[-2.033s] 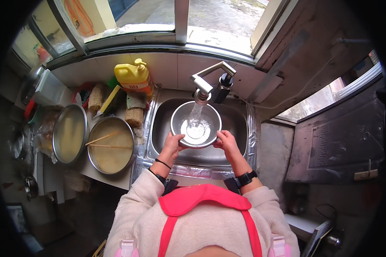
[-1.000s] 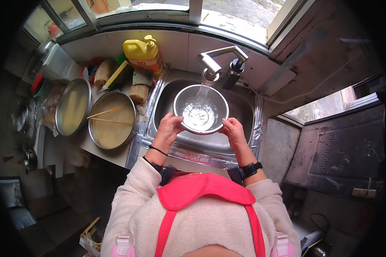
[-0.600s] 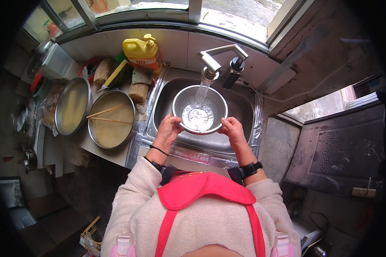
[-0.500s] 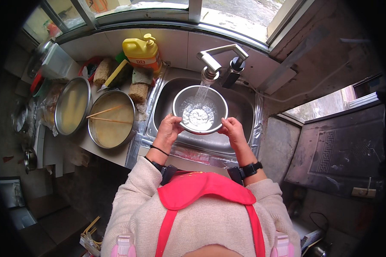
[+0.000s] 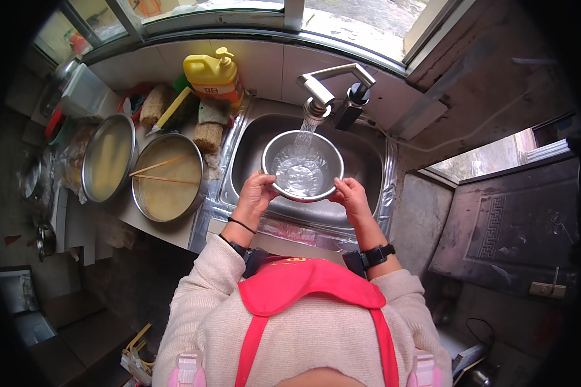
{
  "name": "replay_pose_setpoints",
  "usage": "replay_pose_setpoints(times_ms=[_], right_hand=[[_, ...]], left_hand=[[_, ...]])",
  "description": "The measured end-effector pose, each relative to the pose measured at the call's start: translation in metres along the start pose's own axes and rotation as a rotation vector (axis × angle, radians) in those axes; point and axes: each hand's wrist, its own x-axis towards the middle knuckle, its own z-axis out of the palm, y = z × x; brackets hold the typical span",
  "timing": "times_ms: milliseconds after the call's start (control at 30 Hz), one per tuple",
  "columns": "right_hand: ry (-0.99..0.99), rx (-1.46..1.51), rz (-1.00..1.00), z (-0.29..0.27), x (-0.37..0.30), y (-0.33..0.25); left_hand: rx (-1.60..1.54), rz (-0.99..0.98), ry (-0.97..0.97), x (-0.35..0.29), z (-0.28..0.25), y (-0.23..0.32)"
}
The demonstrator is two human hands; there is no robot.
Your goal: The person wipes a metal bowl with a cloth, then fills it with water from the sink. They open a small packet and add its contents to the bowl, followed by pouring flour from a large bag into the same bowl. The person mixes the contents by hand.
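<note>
A round metal bowl (image 5: 272, 149) is held over the sink, under a stream of water from the tap (image 5: 317, 100). Water is collecting in the bowl and its surface ripples. My left hand (image 5: 258, 191) grips the near left rim, thumb on top and fingers underneath. On the near right rim, my right hand (image 5: 350, 196) pinches the edge the same way. The stainless steel sink (image 5: 365, 213) surrounds the bowl below, and part of its basin is hidden by the bowl.
Left of the sink stand a metal basin (image 5: 168, 200) of cloudy liquid with chopsticks (image 5: 164, 179) across it, and another basin (image 5: 110, 161) holding pale long pieces. A yellow pump jug (image 5: 210, 77) stands at the back. A black cylinder-topped fixture (image 5: 352, 106) rises beside the tap.
Water keeps running into the bowl, and the water in it looks slightly deeper. The bowl and both hands have hardly moved.
</note>
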Motion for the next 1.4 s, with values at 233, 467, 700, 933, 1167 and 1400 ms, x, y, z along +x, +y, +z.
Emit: replay_pose_setpoints(times_ms=[233, 467, 700, 933, 1167, 1400], right_hand=[[-0.008, -0.040, 0.004, 0.001, -0.002, 0.002], [-0.041, -0.056, -0.013, 0.004, 0.000, 0.004], [0.166, -0.541, -0.284, 0.010, 0.001, 0.003], [-0.168, -1.118, -0.703, 0.035, -0.009, -0.022], [-0.480, -1.319, -0.385, 0.055, -0.010, -0.027], [-0.539, -1.332, -0.259, 0.048, -0.015, -0.018]], left_hand=[[0.007, 0.005, 0.020, -0.001, -0.004, -0.001], [-0.007, 0.030, 0.043, -0.006, -0.005, 0.001], [0.044, 0.050, 0.043, -0.009, -0.013, 0.004], [0.082, 0.044, 0.037, -0.015, -0.013, 0.000], [0.112, -0.007, 0.008, -0.019, -0.011, -0.008], [0.102, -0.062, -0.041, -0.020, -0.010, -0.019]])
